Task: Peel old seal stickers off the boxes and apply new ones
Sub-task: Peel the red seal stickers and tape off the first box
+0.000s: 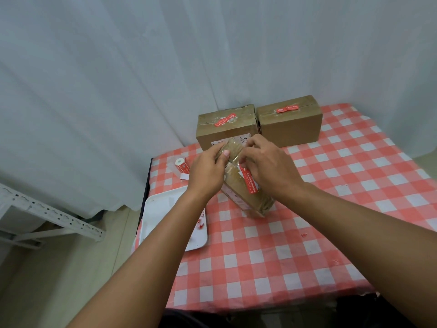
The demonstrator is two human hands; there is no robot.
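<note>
Item: tilted cardboard box (246, 188), held up between your two hands over the checked tablecloth (307, 209)

Left of your fingers: sticker roll (181, 165) on the cloth, white tray (165, 209) nearer you with red scraps at its right side. Your left hand (208, 171) curls round the box's raised top end, thumb on the near face. Your right hand (267, 166) grips the same end from the other side, fingertips bent over the edge; a red seal sticker (248, 179) runs down the face just below them. Beyond your fingers: two more boxes (227, 129), (289, 124), touching, each with a red sticker on top
</note>
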